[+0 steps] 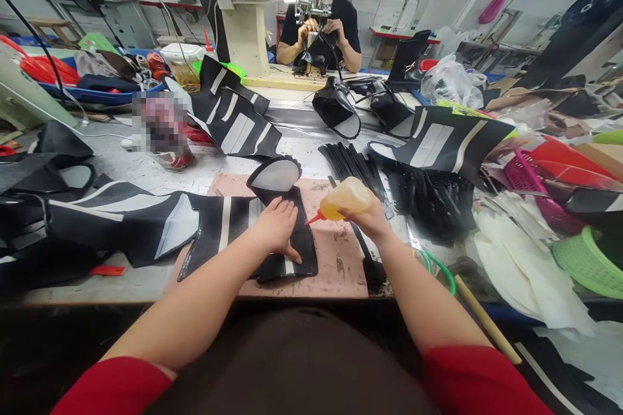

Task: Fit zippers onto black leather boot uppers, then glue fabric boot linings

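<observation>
My left hand (278, 225) lies with fingers stretched out, pressing on a black boot upper (304, 240) with pale strips and a toe-shaped pale lining. The piece is spread on a pinkish board (338, 272) at the table's front. My right hand (370, 217) is wrapped round a squeeze bottle (346, 198) of yellowish liquid, probably glue. Its red nozzle points left and down, with the tip at the right edge of the boot upper; whether it touches cannot be made out. More black boot uppers (121, 224) lie overlapping to the left.
Scissors (431, 259) with green handles lie right of my right hand, near black strips (433, 201). A green basket (591, 259) and white sheets (525, 266) are at the right. Across the table, a person's hands (321, 32) hold a black piece at a sewing machine (246, 13).
</observation>
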Available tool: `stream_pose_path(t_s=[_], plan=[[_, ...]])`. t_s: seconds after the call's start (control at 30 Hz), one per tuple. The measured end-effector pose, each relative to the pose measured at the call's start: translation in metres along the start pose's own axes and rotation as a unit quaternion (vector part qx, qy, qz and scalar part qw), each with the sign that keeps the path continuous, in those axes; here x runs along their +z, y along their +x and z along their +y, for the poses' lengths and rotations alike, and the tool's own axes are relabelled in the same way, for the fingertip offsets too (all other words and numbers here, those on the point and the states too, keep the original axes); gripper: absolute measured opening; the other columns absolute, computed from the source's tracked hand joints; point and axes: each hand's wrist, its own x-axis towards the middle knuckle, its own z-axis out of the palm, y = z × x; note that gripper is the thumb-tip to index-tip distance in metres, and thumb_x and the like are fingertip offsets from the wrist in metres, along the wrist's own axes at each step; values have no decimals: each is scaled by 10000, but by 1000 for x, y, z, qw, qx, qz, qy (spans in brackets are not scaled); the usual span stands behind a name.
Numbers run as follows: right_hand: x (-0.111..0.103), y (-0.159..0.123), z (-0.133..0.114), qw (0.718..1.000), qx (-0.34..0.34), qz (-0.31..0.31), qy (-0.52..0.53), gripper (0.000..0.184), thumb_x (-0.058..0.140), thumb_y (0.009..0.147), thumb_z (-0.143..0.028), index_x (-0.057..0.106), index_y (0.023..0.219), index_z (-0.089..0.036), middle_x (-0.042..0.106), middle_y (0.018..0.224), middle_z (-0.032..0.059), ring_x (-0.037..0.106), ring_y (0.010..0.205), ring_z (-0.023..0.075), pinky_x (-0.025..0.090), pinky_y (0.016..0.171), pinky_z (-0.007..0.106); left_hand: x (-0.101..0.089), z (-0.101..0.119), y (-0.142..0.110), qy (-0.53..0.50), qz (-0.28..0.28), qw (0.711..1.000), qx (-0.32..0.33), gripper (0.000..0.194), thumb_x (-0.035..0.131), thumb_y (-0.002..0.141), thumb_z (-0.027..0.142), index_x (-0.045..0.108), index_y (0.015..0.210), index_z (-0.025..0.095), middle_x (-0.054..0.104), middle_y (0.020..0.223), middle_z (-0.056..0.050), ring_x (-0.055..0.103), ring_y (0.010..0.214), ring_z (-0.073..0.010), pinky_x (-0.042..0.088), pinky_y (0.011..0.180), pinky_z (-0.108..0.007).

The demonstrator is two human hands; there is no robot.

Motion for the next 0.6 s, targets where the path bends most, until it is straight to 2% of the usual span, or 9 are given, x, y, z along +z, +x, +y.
stream_pose_path(t_s=[0.17,0.37,0.6], plan=[[-10,-13,-2,1000,-5,-28,-10,630,802,467,-319,573,1038,-182,637,959,71,587,901,258,543,598,338,0,1,1,-4,-4,1000,2,1228,627,435,730,273,1342,-18,232,1415,-252,192,1329,-326,4,1094,-410],[-18,-23,-3,999,-3,-23,-40,647,795,487,-358,552,1058,-174,626,1004,88,581,941,281,543,674,404,-1,2,2,-5,-14,1000,0,1210,644,461,697,251,1348,-25,219,1421,-249,182,1333,-317,-22,1093,-400],[-22,-32,-3,998,12,-22,-65,667,796,454,-425,541,1008,-157,622,1019,118,577,967,306,509,777,478,1,1,3,6,-12,1000,2,1265,596,445,761,221,1356,-33,212,1430,-231,168,1336,-319,-6,1094,-414]])
